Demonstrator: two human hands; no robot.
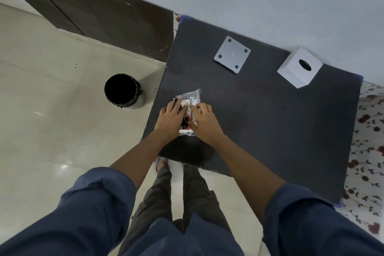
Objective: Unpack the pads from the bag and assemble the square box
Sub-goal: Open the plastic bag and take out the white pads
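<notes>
The room is lit softly and evenly, a bit dim. Small white shine spots sit on the pale floor [62, 166]. A soft shadow falls on the dark table [270, 120] under the arms. The bin [123, 91] throws a faint shadow to its right. The wide lens bends straight lines near the edges. The sleeves [93, 214] up close look a little blurry.
</notes>
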